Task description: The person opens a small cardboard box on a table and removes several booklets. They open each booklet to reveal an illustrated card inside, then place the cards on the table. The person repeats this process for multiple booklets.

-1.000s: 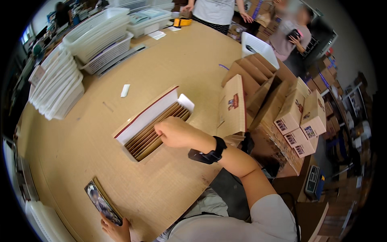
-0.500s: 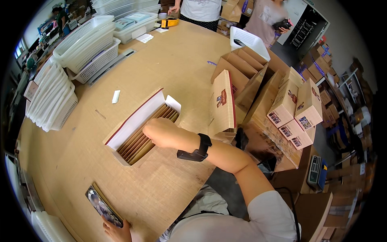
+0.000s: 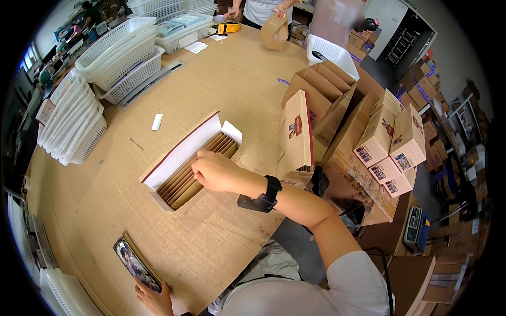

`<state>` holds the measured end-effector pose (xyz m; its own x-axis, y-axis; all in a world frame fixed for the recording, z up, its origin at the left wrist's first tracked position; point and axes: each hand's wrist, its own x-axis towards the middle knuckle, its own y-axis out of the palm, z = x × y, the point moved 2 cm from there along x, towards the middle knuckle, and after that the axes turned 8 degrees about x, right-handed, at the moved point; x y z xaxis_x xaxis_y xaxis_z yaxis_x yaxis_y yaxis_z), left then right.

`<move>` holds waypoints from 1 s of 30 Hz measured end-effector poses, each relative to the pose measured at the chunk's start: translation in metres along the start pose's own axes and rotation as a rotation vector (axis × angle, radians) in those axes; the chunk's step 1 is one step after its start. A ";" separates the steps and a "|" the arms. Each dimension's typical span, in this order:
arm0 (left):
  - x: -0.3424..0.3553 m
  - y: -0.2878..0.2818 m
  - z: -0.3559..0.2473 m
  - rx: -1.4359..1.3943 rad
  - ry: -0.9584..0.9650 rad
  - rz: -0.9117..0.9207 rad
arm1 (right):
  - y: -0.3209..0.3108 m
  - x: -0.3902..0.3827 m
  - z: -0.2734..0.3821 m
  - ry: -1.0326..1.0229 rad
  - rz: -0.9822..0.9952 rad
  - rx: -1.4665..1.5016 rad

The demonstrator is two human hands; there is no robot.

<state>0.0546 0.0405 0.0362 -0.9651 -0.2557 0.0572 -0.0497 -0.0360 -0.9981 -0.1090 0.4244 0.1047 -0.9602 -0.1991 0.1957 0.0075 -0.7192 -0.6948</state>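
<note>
A long carton with a raised white-lined lid stands open on the table, holding a row of flat brown packets. Over this row is my right hand, closed, with its fingertips curled down among the packets and hidden from sight. A black band is strapped on that wrist. Near the table's lower left, my left hand grips the near end of a thin stack of picture packets. The top of the stack shows a glossy printed picture, and its far end points away from me.
Another carton with packets stands on the right, beside a divided cardboard box and several closed cartons. White baskets are stacked at the far left. Across the table, a person's hand holds a brown paper bag.
The brown paper bag has come onto the far side of the table in a person's hand. My view has shifted slightly. Both my hands stay at the same carton and stack.
</note>
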 end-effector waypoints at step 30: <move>-0.002 -0.015 -0.013 -0.052 -0.014 0.024 | -0.005 -0.004 0.024 -0.208 0.058 -0.293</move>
<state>0.0535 0.0543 0.0513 -0.9625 -0.2692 0.0327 -0.0397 0.0207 -0.9990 -0.0982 0.4129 0.1234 -0.8830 -0.3867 0.2659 -0.0490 -0.4875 -0.8717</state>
